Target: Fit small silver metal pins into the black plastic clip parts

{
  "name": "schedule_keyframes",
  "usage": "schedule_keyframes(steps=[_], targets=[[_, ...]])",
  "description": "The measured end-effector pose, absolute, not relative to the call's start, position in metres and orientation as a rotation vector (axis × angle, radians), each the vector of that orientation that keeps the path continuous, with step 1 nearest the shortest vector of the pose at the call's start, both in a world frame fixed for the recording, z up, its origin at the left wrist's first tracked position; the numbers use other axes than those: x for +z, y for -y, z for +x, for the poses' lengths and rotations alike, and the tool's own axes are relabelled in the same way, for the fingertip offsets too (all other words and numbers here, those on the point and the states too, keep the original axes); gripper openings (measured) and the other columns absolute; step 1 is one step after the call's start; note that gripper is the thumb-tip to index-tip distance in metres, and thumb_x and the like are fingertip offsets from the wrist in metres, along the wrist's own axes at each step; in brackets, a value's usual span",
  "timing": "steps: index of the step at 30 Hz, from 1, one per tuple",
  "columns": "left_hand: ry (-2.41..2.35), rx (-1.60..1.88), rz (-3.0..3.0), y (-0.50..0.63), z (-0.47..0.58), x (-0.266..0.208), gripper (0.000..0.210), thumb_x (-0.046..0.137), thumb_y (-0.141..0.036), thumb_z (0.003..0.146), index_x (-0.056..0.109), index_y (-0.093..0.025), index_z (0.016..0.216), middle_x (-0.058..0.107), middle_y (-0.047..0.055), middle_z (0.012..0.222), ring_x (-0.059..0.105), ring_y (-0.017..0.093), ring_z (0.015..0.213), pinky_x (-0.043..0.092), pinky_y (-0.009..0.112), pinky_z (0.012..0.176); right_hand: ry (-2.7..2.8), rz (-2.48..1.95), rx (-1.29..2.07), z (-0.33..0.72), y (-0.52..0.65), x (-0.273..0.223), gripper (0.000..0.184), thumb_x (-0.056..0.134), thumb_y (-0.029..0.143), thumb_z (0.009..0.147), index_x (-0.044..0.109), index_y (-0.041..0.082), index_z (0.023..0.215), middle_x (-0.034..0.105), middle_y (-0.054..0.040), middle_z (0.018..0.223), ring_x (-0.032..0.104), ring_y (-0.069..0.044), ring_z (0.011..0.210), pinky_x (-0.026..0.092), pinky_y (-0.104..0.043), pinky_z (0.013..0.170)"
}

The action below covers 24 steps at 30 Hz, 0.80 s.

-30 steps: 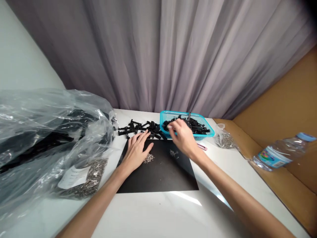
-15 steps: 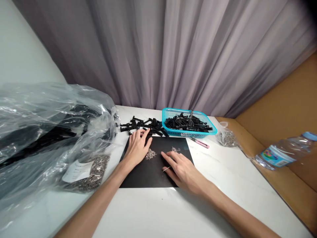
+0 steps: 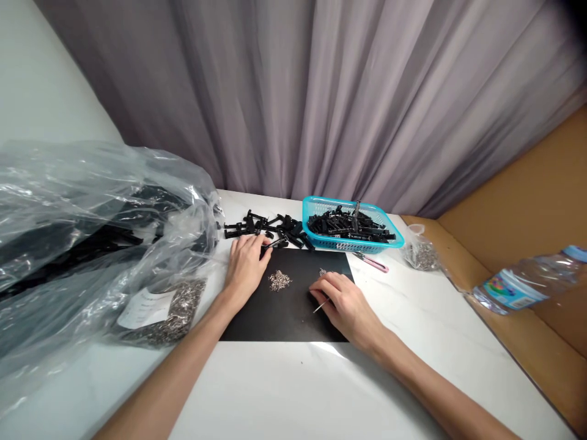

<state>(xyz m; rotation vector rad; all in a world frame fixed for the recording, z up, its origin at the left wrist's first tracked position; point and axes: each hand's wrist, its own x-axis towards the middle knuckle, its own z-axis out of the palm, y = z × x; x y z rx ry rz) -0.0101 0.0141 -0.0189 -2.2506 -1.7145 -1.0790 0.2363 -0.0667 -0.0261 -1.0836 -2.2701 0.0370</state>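
Through the head camera I see the left hand (image 3: pixel 248 261) at the far edge of the black mat (image 3: pixel 275 324), its thumb and fingers apparently pinching a slim black plastic part (image 3: pixel 276 242) in front of the loose heap of similar black parts (image 3: pixel 290 230). The right hand (image 3: pixel 343 304) is curled low over the mat, gripping a thin pale rod (image 3: pixel 320 306) that points down and toward the left; I can't see what its tip is made of or whether it touches the mat.

On the mat, a pile of small metal pieces (image 3: pixel 279 280) lies between the hands, and a smaller cluster (image 3: pixel 322 271) shows just behind the right knuckles. I judge the step in hand to be picking up one part while the rod is kept ready. From here, I think the next move calls for a steady hold on that part, clear of its neighbours, and a light touch around the loose metal.

As for writing, the white label (image 3: pixel 145 307) on the bag of metal pieces (image 3: pixel 184 308) at left carries lines of text too small for me to read. The water bottle (image 3: pixel 523 282) at right wears a blue wrapper with a multicoloured design; I can make out no brand. I find no lettering on the turquoise basket (image 3: pixel 308 200) on the counter (image 3: pixel 257 391).
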Motion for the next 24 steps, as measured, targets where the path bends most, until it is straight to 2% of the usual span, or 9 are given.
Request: schedule_keyframes(steps=[5, 10, 12, 14, 17, 20, 24], targets=[[1.743, -1.184, -2.234, -0.013, -0.01, -0.016, 0.009, 0.054, -0.021, 0.098, 0.061, -0.023, 0.093, 0.07, 0.007, 0.093, 0.064, 0.03, 0.093, 0.048, 0.048, 0.092, 2.258, -1.106, 0.107, 0.238, 0.067, -0.026, 0.019, 0.049, 0.021, 0.107, 0.067, 0.022, 0.102, 0.072, -0.0082, 0.098, 0.066, -0.024, 0.09, 0.054, -0.039, 0.081], [1.76, -1.371, -2.234, -0.01, -0.002, -0.013, 0.027, 0.044, -0.024, 0.104, 0.06, -0.019, 0.124, 0.062, 0.012, 0.112, 0.066, 0.028, 0.102, 0.052, 0.045, 0.097, 2.182, -1.116, 0.182, 0.241, 0.066, -0.024, 0.021, 0.047, 0.024, 0.108, 0.067, 0.022, 0.103, 0.071, -0.0086, 0.098, 0.065, -0.024, 0.091, 0.052, -0.04, 0.082], [1.738, -1.425, -2.286, -0.004, 0.005, -0.012, 0.031, 0.041, -0.027, 0.106, 0.06, -0.019, 0.129, 0.06, 0.012, 0.115, 0.067, 0.025, 0.103, 0.055, 0.04, 0.095, 2.1, -1.111, 0.28, 0.243, 0.064, -0.023, 0.019, 0.048, 0.025, 0.107, 0.066, 0.023, 0.103, 0.07, -0.0086, 0.099, 0.065, -0.025, 0.094, 0.051, -0.04, 0.084], [1.702, -1.466, -2.366, 0.004, 0.015, -0.009, 0.031, 0.04, -0.029, 0.107, 0.061, -0.02, 0.127, 0.062, 0.009, 0.113, 0.069, 0.021, 0.097, 0.058, 0.035, 0.09, 2.015, -1.121, 0.434, 0.245, 0.063, -0.019, 0.015, 0.051, 0.027, 0.106, 0.066, 0.023, 0.103, 0.071, -0.0078, 0.102, 0.065, -0.024, 0.094, 0.05, -0.038, 0.081], [1.65, -1.674, -2.561, 0.017, 0.029, -0.003, 0.026, 0.047, -0.035, 0.105, 0.063, -0.022, 0.12, 0.065, 0.007, 0.113, 0.071, 0.018, 0.089, 0.06, 0.032, 0.083, 1.913, -1.16, 0.698, 0.247, 0.061, -0.012, 0.014, 0.057, 0.032, 0.103, 0.069, 0.024, 0.1, 0.073, -0.0048, 0.099, 0.062, -0.02, 0.081, 0.046, -0.033, 0.07], [1.663, -1.756, -2.699, 0.028, 0.038, 0.004, 0.02, 0.055, -0.038, 0.102, 0.062, -0.023, 0.112, 0.072, 0.003, 0.1, 0.074, 0.018, 0.084, 0.058, 0.03, 0.075, 1.815, -1.196, 0.821, 0.249, 0.06, -0.006, 0.021, 0.061, 0.04, 0.101, 0.072, 0.023, 0.095, 0.074, -0.0033, 0.092, 0.055, -0.017, 0.068, 0.04, -0.031, 0.062], [1.747, -1.77, -2.837, 0.034, 0.041, 0.008, 0.022, 0.059, -0.044, 0.1, 0.059, -0.023, 0.107, 0.076, 0.002, 0.098, 0.072, 0.016, 0.074, 0.054, 0.028, 0.067, 1.693, -1.149, 0.89, 0.253, 0.055, -0.007, 0.025, 0.065, 0.045, 0.097, 0.075, 0.021, 0.095, 0.075, -0.0045, 0.092, 0.06, -0.019, 0.075, 0.042, -0.03, 0.067]])
